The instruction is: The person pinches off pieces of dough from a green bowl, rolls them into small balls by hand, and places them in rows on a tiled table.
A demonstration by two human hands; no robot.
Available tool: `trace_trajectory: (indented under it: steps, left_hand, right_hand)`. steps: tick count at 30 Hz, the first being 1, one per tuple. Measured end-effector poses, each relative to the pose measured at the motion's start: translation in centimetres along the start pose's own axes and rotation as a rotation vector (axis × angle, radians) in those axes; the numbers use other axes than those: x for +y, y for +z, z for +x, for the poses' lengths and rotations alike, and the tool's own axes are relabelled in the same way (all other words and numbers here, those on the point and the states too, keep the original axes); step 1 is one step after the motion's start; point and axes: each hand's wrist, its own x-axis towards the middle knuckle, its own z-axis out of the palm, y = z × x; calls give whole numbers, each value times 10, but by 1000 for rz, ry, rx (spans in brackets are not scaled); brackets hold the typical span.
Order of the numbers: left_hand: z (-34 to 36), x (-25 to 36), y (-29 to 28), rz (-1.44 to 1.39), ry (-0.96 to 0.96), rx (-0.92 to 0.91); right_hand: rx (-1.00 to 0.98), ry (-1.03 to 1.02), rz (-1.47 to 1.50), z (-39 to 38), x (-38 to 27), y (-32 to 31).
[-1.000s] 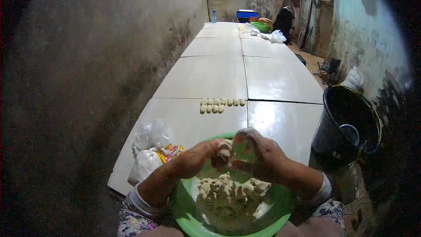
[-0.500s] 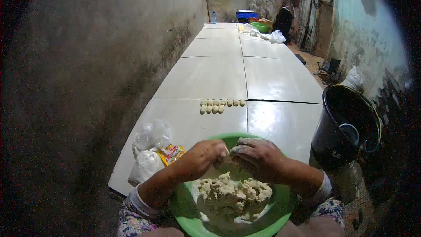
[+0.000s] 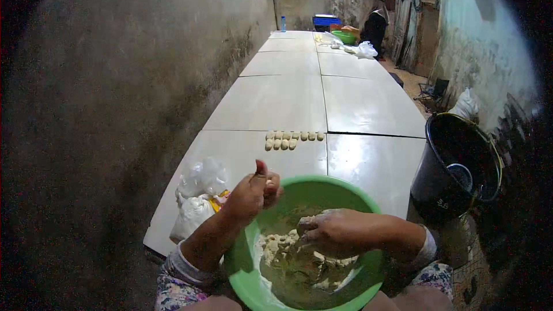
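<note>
A green plastic bowl (image 3: 322, 187) rests at the table's near edge with pale lumpy dough (image 3: 282, 243) inside. My left hand (image 3: 253, 191) is raised over the bowl's left rim, fingers curled around a small piece of dough. My right hand (image 3: 334, 231) reaches down into the bowl and presses into the dough. Two short rows of small shaped dough pieces (image 3: 291, 139) lie on the white table (image 3: 276, 101) beyond the bowl.
Crumpled plastic bags (image 3: 199, 193) sit left of the bowl. A black bucket (image 3: 458, 167) stands on the floor at the right. A rough wall runs along the left. Far down the table a person (image 3: 375, 26) stands by a green bowl (image 3: 344, 36) and a blue crate (image 3: 326, 21).
My hands were together above the bowl, then in the dough. Now the left hand has lifted up and leftward with a small piece, while the right stays in the bowl.
</note>
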Motion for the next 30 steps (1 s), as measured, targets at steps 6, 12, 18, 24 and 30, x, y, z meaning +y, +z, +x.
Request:
trace_trajectory:
  steps: [6, 12, 18, 24, 30]
  left_hand:
    - [2, 12, 10, -339, -80, -13]
    - [0, 13, -1, -181, -115, -241]
    - [-3, 14, 7, 75, 15, -257]
    - [-6, 10, 15, 84, 69, -102]
    - [-9, 11, 17, 206, 120, -169]
  right_hand:
    - [75, 24, -64, -3, 4, -2]
    - [503, 236, -35, -3, 6, -5]
    - [724, 159, 63, -6, 8, -6]
    - [728, 169, 33, -7, 18, -3]
    - [788, 129, 136, -5, 1, -10]
